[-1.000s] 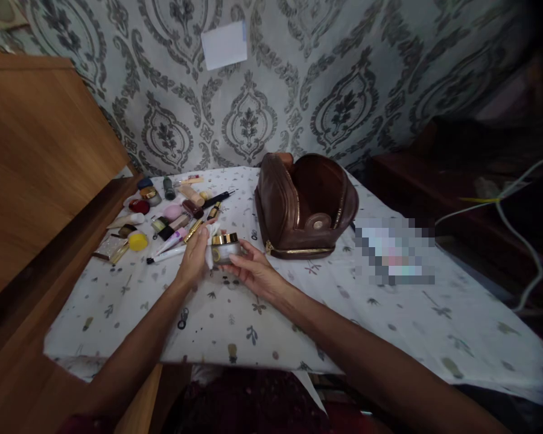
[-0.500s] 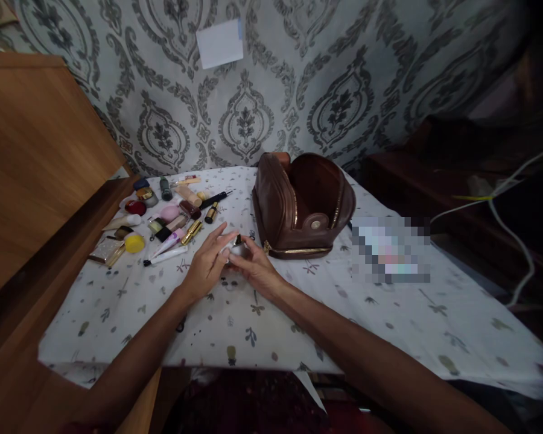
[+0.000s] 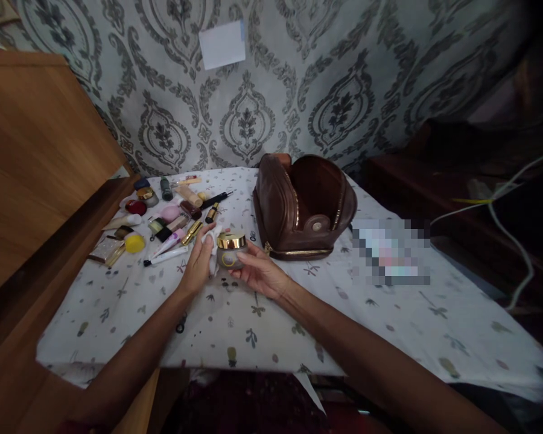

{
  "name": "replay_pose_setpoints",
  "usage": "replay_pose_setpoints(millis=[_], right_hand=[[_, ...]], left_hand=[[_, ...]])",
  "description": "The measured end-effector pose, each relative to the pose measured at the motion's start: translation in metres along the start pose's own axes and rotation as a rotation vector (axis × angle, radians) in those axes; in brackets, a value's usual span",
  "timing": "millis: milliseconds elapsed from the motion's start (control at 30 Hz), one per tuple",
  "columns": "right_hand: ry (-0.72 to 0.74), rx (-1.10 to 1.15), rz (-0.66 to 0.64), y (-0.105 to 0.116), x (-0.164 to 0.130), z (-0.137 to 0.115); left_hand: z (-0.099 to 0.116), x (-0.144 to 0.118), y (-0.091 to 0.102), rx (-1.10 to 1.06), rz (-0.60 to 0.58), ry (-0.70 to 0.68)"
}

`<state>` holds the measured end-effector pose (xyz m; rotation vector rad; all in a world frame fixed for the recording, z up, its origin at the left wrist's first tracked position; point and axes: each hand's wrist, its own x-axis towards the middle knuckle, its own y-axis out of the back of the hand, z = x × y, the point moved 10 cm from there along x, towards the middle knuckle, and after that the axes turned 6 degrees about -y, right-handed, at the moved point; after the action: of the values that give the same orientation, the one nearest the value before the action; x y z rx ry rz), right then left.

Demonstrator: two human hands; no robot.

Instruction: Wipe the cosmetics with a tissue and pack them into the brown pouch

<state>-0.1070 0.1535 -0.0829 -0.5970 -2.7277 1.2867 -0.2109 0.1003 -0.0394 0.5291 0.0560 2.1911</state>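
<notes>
Right hand [image 3: 260, 272] fingers clamped small gold-lidded glass jar [image 3: 231, 249], likely rigid, slippery, breakable; left hand [image 3: 200, 260] pressed white tissue [image 3: 210, 241] against it.

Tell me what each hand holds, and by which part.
Right hand holds a small gold-lidded jar by its lower body; left hand presses white tissue against its side.

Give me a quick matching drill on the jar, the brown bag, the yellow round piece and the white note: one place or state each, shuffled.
1 jar
2 brown bag
3 yellow round piece
4 white note

a stuck on the wall
b unzipped, standing on the cloth
c among the cosmetics at the table's left
d between both hands

Pairs: 1-d, 2-b, 3-c, 4-a
</notes>
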Motion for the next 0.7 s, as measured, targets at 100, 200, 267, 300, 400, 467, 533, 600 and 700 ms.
replay_pose_setpoints(millis=[100,200,267,300,400,467,533,600,700], right_hand=[[0.012,-0.036,-0.012,-0.002,0.001,0.001],[0.037,-0.049,-0.002,0.001,0.003,0.002],[0.06,-0.04,0.03,0.007,0.005,0.001],[0.07,-0.031,0.046,0.01,0.006,0.0],[0.08,0.007,0.084,0.018,0.008,-0.001],[0.078,0.026,0.104,0.02,0.008,-0.002],[0.076,0.042,0.126,0.023,0.008,-0.004],[0.064,0.06,0.14,0.024,0.007,-0.005],[0.005,0.075,0.098,0.018,0.005,-0.003]], left_hand=[[-0.007,0.0,0.003,0.021,0.034,0.045],[0.002,0.002,0.002,0.015,0.024,-0.008],[0.009,0.002,0.001,0.026,0.014,-0.062],[0.013,0.002,0.0,0.04,0.01,-0.086],[0.02,-0.001,-0.003,0.082,-0.022,-0.152],[0.026,-0.004,-0.008,0.109,-0.06,-0.222],[0.034,-0.008,-0.012,0.153,-0.096,-0.312],[0.039,-0.01,-0.015,0.189,-0.117,-0.372],[0.036,-0.008,-0.013,0.143,-0.112,-0.345]])
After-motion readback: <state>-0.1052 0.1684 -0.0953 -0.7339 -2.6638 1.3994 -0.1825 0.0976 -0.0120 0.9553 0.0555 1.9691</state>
